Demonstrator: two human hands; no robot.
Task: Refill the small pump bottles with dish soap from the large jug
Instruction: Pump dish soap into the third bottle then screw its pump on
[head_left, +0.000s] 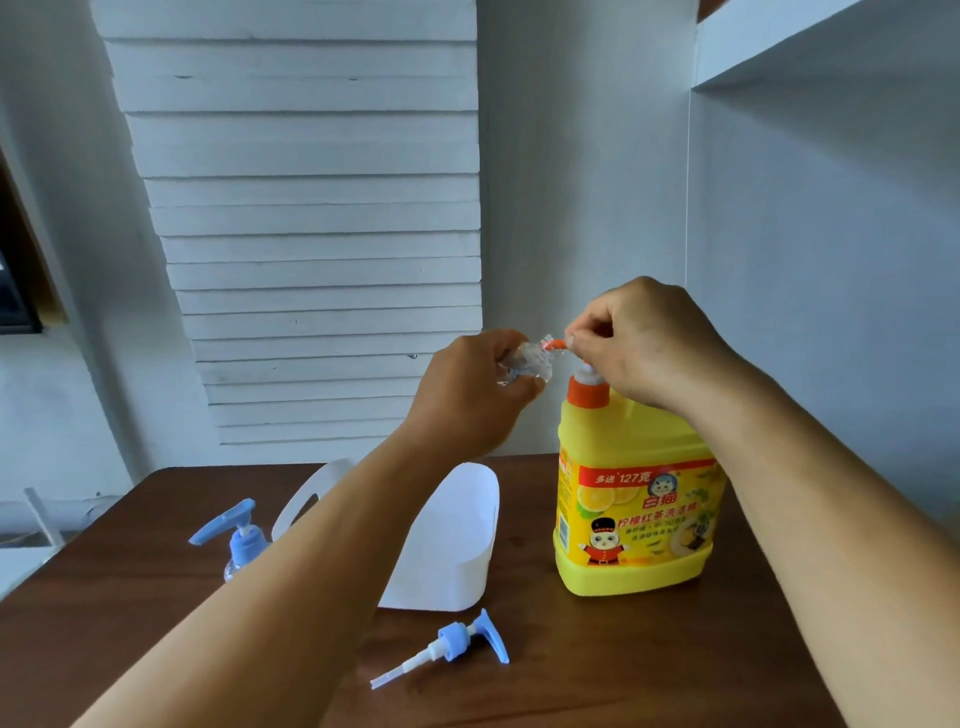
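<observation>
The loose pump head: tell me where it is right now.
The loose pump head lies on its side on the brown table, near the front edge, just in front of the white cut jug and left of the yellow soap jug.

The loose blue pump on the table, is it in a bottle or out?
Out. The blue pump lies on its side on the brown table, its white tube bare, no bottle around it.

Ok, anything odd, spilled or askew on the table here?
No spill shows. One pump head lies loose on the table, off its bottle. The white jug has its side cut open. The other pump bottle stands upright.
</observation>
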